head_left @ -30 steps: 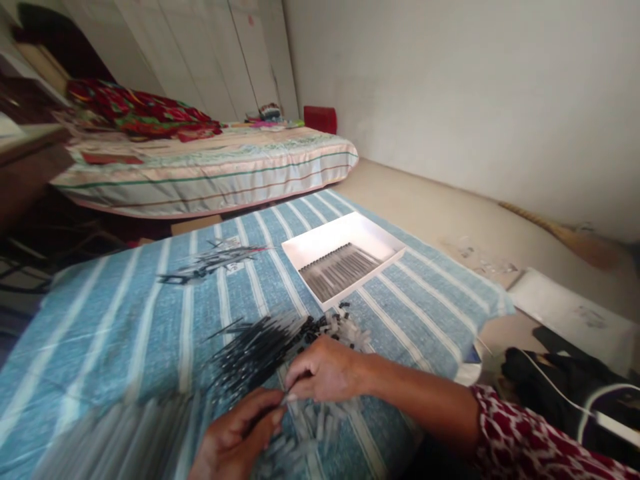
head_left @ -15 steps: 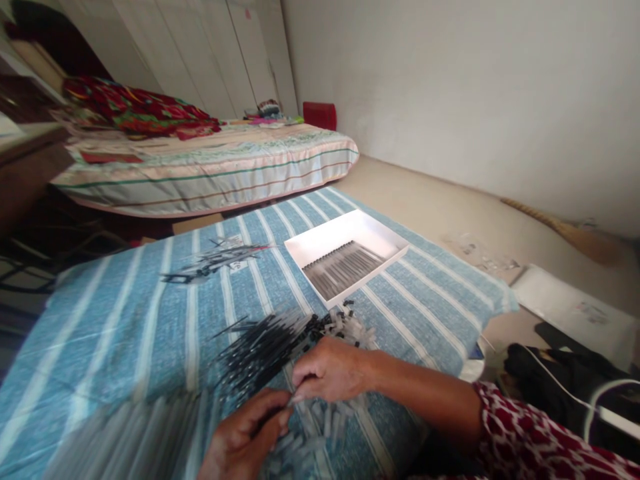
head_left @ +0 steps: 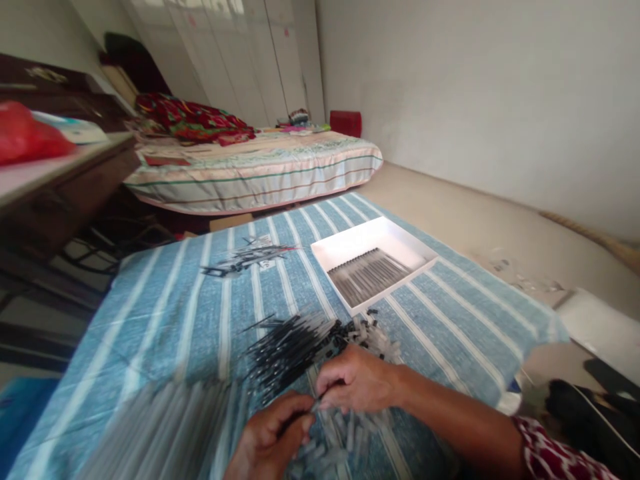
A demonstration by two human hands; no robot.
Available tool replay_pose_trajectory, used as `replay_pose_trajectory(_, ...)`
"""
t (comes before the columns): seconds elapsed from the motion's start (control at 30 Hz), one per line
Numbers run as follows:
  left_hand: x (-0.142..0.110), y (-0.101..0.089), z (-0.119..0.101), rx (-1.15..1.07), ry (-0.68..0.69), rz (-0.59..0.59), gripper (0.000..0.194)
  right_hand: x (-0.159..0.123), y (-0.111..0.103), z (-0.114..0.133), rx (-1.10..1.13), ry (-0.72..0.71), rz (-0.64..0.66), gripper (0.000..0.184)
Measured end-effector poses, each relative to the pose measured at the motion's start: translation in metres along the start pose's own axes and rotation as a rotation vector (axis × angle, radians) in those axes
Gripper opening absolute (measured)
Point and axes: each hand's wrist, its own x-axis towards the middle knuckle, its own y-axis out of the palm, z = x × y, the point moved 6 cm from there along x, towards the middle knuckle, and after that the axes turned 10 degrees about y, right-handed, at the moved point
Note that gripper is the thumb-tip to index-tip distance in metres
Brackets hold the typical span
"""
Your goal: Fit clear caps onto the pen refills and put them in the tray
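My left hand (head_left: 273, 433) is closed in a pinch at the bottom middle, its thumb and forefinger tips meeting my right hand. My right hand (head_left: 357, 383) is closed too, fingertips pinched against the left ones. Between them is something small and greyish, mostly hidden by the fingers. Beneath the hands lie loose short translucent pieces (head_left: 353, 430). Just beyond is a pile of thin dark sticks (head_left: 287, 350) that look like pen refills. Small black and whitish pieces (head_left: 375, 333) are heaped behind my right hand. Long grey tubes (head_left: 155, 430) lie side by side left of my left hand.
A shallow white box (head_left: 395, 293) holds a row of dark-tipped pens on the striped blue cloth (head_left: 165, 300). Farther left lies a loose bunch of thin dark items (head_left: 250, 259). Behind stands a bed (head_left: 260, 177); a wooden desk (head_left: 75, 173) is at the left.
The view has turned left, so everything sits farther right and more of the desk shows. Both hands remain pinched together over the translucent pieces; the right fingers look slightly more raised.
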Motion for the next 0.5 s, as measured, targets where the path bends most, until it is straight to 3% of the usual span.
replay_pose_trajectory(0.37, -0.007, 0.002, -0.007, 0.049, 0.062, -0.048, 0.017, 0.001, 0.011, -0.007, -0.146, 0.078, -0.03, 0.026)
replay_pose_trajectory(0.5, -0.009, 0.001, -0.008, 0.084, 0.056, -0.04, 0.015, 0.001, 0.013, -0.007, -0.088, 0.086, -0.027, 0.021)
